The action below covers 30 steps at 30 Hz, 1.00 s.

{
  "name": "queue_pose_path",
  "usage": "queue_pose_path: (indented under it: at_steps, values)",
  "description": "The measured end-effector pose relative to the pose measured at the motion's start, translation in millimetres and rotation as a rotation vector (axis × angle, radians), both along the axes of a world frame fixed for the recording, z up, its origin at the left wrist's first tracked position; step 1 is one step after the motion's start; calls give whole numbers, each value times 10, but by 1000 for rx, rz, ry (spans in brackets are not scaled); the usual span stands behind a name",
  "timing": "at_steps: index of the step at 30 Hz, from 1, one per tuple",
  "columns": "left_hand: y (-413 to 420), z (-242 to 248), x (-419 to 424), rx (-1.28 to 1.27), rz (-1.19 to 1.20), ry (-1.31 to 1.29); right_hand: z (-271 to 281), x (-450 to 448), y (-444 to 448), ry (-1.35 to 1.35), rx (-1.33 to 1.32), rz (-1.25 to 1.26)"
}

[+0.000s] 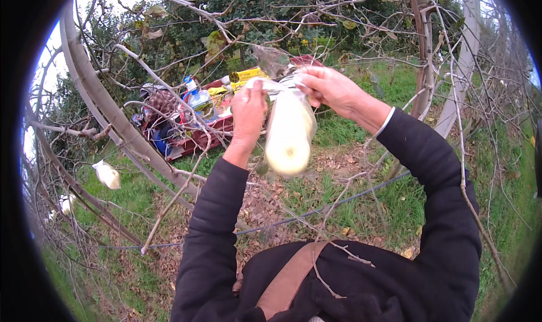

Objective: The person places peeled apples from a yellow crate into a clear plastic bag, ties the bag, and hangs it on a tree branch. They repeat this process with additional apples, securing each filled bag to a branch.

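Note:
A large pale yellow fruit [290, 140] in a thin translucent bag hangs before me, its rounded lower end towards the camera. At its top, the white bag neck [283, 86] is twisted and stretched sideways between my hands. My left hand [249, 110] pinches one end of the neck, its fingers curled. On the other side my right hand [332, 89] grips the opposite end between thumb and fingers. A dry, curled leaf [271, 61] is just above the bag neck. Any stem joining fruit to branch is hidden by the bag and hands.
Bare branches [199, 140] cross around both arms, and a thick limb [127, 127] curves along the left. A dark hose or cable [322, 212] runs below. Another bagged fruit [109, 176] hangs left. Beyond stands a red cart [220, 127] with a yellow crate [250, 74].

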<state>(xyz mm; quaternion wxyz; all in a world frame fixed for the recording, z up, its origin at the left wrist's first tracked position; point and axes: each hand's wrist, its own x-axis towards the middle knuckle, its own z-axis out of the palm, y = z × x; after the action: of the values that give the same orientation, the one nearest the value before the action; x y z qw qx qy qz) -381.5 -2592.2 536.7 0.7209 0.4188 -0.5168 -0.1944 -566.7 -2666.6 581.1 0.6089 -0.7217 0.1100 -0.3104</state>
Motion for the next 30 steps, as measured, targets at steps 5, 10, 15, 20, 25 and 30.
queue_pose_path:
  at_steps: [5, 10, 15, 20, 25, 30]
  values:
    - [-88, -445, 279, 101, 201, -146, -562, -233, -460, 240, -108, -67]
    - [-116, -117, 185, 82, 205, -455, -461, -116, -447, 395, -687, -224]
    - [-305, 274, -87, 101, 162, -670, -553, -213, -500, 350, -391, 112]
    - [-645, 335, -246, 108, 94, -808, -603, -143, -634, 327, -270, 109]
    - [-1063, 382, 94, 146, -130, -746, -824, -56, -958, 108, -100, -31]
    - [-1152, 449, 244, 61, -75, -733, -962, -71, -1149, 136, 252, -70]
